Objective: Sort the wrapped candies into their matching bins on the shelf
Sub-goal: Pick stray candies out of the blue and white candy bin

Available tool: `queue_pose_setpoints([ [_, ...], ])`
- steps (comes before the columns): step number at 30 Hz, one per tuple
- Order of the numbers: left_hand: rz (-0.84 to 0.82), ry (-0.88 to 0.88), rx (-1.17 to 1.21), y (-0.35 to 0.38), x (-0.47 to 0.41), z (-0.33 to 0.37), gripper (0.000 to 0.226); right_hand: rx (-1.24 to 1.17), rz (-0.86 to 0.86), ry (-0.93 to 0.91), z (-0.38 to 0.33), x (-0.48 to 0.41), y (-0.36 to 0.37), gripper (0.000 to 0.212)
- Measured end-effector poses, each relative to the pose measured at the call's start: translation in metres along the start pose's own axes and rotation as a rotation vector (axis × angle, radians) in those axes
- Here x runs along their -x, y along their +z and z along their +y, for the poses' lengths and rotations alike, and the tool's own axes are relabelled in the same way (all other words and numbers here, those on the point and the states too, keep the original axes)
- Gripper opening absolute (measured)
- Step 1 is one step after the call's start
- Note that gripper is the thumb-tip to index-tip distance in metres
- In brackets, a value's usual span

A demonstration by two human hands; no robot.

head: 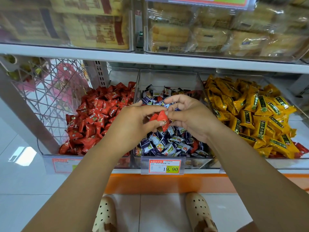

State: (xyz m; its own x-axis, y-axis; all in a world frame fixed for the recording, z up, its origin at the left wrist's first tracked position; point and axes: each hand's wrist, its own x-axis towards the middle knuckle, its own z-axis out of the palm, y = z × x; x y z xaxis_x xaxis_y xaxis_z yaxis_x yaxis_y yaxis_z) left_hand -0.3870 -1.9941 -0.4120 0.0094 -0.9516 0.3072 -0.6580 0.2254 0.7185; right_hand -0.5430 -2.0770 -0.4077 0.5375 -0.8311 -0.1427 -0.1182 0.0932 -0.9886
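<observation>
Centre frame, above the blue bin (168,77), left hand (136,120) and right hand (189,115) are each pinching stray red candies (160,118); best seems passing all to one hand, then carrying them left into the red bin (123,76)

Fingers of the left hand (133,121) and right hand (189,118) cover much of the red candies (161,116) pinched between them, so their count cannot be told. Both hands hide the centre of the middle bin (168,79). At upper left, the boxes (93,27) are blurred and their print is unreadable. The left forearm covers part of the blurred lower-left price tag (62,164). The bottom edge cuts off the left shoe (104,213) and right shoe (199,208).
</observation>
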Motion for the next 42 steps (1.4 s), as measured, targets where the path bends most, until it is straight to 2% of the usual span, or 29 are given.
queue_pose_setpoints([
  [3,0.016,-0.061,0.106,-0.002,0.001,-0.002,0.041,-0.048,0.012,0.012,-0.007,-0.001,-0.007,0.029],
  [5,0.026,-0.076,0.102,-0.003,0.001,-0.004,0.035,0.071,0.036,0.016,-0.008,-0.003,-0.016,0.027],
  [10,0.044,-0.087,0.016,-0.009,0.000,0.000,0.022,0.711,-0.039,0.118,-0.028,0.007,-0.040,0.029],
  [13,0.046,-0.064,-0.014,-0.012,0.001,0.006,0.020,1.075,-0.148,0.181,-0.031,0.010,-0.039,0.032],
  [16,0.022,-0.040,-0.079,-0.012,0.001,0.008,0.022,1.338,-0.225,0.183,-0.026,0.007,-0.032,0.035],
  [19,0.000,-0.058,-0.100,-0.012,0.002,0.002,0.022,1.395,-0.301,0.269,-0.028,0.006,-0.031,0.033],
  [24,-0.008,-0.030,-0.087,-0.014,0.004,-0.003,0.021,1.586,-0.561,0.427,-0.038,-0.010,-0.023,0.033],
  [27,-0.021,-0.018,-0.075,-0.016,0.004,-0.004,0.021,1.779,-0.692,0.445,-0.034,-0.022,-0.019,0.043],
  [30,-0.026,-0.014,-0.070,-0.016,0.004,-0.006,0.021,1.815,-0.751,0.472,-0.026,-0.027,-0.016,0.054],
  [33,-0.026,-0.018,-0.062,-0.015,0.004,-0.008,0.024,1.819,-0.764,0.451,-0.021,-0.024,-0.015,0.057],
  [36,-0.030,-0.029,-0.029,-0.016,0.005,-0.007,0.023,1.797,-0.746,0.386,-0.016,-0.018,-0.016,0.047],
  [42,0.000,-0.039,0.043,-0.017,0.007,-0.001,0.023,1.698,-0.587,0.216,-0.009,-0.012,-0.027,0.026],
])
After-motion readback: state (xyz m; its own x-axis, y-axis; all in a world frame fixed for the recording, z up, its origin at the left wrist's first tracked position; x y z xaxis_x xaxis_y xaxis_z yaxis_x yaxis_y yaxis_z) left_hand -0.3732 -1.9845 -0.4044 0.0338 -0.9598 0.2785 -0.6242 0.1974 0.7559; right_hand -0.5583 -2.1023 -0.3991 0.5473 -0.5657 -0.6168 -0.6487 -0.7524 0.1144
